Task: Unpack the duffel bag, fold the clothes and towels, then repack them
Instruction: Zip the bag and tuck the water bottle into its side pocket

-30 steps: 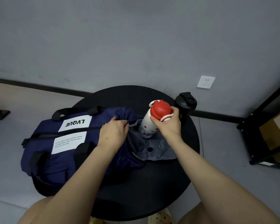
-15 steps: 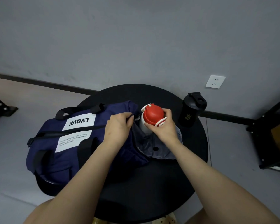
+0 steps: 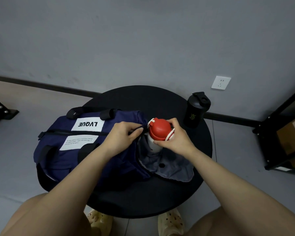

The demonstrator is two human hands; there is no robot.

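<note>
Your right hand [image 3: 173,139] gripped the red-capped bottle [image 3: 157,134] while, just beside it, your left hand [image 3: 124,135] pinched the duffel bag [image 3: 71,150] opening; keeping that mouth wide helped.

On the far right of my round black surface [image 3: 160,99] a black shaker bottle [image 3: 197,109] stands upright, its lid clipped down and a small greenish logo on its side. Behind it a white wall socket [image 3: 220,82] sits low on the grey wall, just above the dark skirting. To my right stands a black metal shelf [image 3: 276,142] holding a cardboard box [image 3: 293,133], and below the surface's near edge I see my pale spotted clogs [image 3: 171,222] on the grey floor.
</note>
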